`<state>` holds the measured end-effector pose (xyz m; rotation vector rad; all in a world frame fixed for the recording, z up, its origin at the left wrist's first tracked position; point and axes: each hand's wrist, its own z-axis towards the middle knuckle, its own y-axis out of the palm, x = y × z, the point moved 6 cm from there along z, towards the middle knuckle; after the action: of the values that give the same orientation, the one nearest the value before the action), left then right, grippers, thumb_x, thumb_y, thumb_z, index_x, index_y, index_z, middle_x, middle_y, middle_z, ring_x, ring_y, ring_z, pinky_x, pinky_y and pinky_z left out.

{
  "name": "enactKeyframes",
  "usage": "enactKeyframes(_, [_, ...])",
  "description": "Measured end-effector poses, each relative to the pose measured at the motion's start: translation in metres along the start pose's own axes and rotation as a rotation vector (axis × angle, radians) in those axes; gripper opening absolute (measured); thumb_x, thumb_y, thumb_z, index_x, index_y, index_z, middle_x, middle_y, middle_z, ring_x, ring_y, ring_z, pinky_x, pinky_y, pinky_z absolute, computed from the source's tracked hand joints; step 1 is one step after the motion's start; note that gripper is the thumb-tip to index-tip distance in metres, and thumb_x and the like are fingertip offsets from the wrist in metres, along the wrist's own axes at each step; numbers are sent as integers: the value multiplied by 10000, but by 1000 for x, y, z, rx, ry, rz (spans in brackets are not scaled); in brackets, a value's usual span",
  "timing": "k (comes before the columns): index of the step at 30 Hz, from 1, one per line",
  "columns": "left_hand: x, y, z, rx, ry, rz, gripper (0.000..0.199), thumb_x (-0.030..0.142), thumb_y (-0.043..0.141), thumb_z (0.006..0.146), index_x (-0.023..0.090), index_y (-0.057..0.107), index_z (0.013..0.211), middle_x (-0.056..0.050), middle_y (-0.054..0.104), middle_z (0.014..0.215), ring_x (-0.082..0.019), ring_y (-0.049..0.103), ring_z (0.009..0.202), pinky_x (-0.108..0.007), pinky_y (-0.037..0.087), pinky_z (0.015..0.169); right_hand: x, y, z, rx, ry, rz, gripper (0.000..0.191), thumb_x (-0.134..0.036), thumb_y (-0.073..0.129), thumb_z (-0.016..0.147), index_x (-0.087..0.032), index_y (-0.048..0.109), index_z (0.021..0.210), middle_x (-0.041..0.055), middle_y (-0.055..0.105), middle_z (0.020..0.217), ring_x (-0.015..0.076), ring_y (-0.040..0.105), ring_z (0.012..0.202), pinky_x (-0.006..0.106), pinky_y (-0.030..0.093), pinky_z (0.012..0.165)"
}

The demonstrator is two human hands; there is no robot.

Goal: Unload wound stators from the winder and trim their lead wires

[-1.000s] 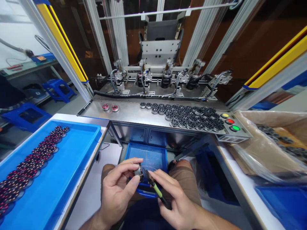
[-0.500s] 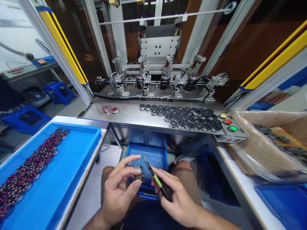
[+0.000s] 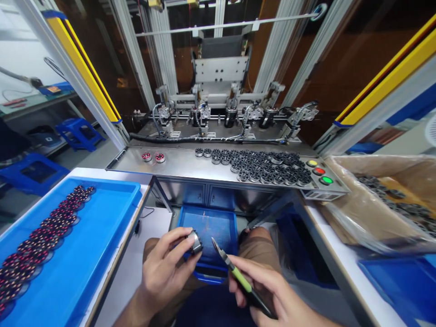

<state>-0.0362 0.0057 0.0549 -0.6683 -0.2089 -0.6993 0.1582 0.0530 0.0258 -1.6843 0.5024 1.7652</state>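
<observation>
Between the thumb and fingers of my left hand [image 3: 166,263] is a small round motor stator [image 3: 195,242], its silvery side facing right. My right hand [image 3: 262,288] grips a pair of side cutters [image 3: 242,279] with green and black handles. Their narrow tip points up and left, a short gap away from the stator. Below both hands a blue tray [image 3: 207,211] sits low between my knees, with thin scraps of wire in it. On the metal ledge ahead stand two red-wound stators [image 3: 160,157] and a dense group of black unwound stators [image 3: 269,165].
A blue tray [image 3: 112,193] at left holds rows of wound stators [image 3: 44,231]. Behind the ledge stands a winding machine [image 3: 221,109]. Yellow, red and green buttons [image 3: 319,171] sit at the ledge's right end, beside a plastic-lined carton [image 3: 344,190] of dark parts.
My right hand and the cutters have moved down and right, away from the stator. My left hand has turned the stator and shifted slightly left. The whole view has tilted a little.
</observation>
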Motion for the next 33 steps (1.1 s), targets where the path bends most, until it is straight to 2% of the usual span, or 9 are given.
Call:
enactKeyframes(4, [-1, 2, -7, -11, 35, 161, 537, 76, 707, 813, 181, 556, 1318, -102, 640, 1156, -169, 660, 1061, -251, 596, 884, -5, 5, -2, -68, 69, 53, 658, -61, 526, 770, -233, 471, 1403, 77, 631, 996, 156, 655, 832, 304, 565, 781])
enactKeyframes(7, [-2, 3, -9, -24, 39, 189, 534, 80, 694, 826, 200, 551, 1326, -106, 648, 1166, -175, 668, 1064, -269, 599, 886, -5, 8, 0, -103, 79, 84, 708, -38, 495, 732, -226, 455, 1414, 78, 629, 1022, 162, 662, 877, 327, 560, 829])
enactKeyframes(11, [0, 0, -7, -4, 30, 114, 528, 43, 681, 824, 178, 554, 1319, -118, 674, 1159, -183, 684, 1054, -296, 588, 916, -5, 10, 8, -128, 66, 113, 748, -27, 478, 696, -229, 454, 1415, 71, 628, 1017, 163, 660, 888, 337, 555, 842])
enactKeyframes(18, [8, -4, 1, 68, 80, -9, 608, -45, 690, 767, 94, 504, 1329, -142, 714, 1127, -183, 682, 1082, -274, 577, 933, -6, 10, 9, -123, 57, 182, 801, 3, 475, 681, -259, 430, 1437, 61, 628, 1017, 153, 650, 854, 322, 557, 789])
enactKeyframes(24, [7, -4, 3, 84, 47, -44, 607, -43, 703, 751, 114, 523, 1309, -142, 735, 1102, -196, 704, 1043, -296, 596, 911, -1, 14, 9, -139, 115, 228, 744, -27, 495, 702, -223, 459, 1419, 60, 621, 963, 141, 635, 785, 308, 548, 736])
enactKeyframes(33, [6, -4, -1, 105, 13, -72, 651, -52, 706, 744, 139, 513, 1336, -136, 734, 1120, -202, 703, 1049, -321, 604, 907, 3, 19, 11, -126, 172, 296, 721, -45, 527, 709, -235, 483, 1403, 42, 603, 910, 128, 599, 724, 283, 522, 656])
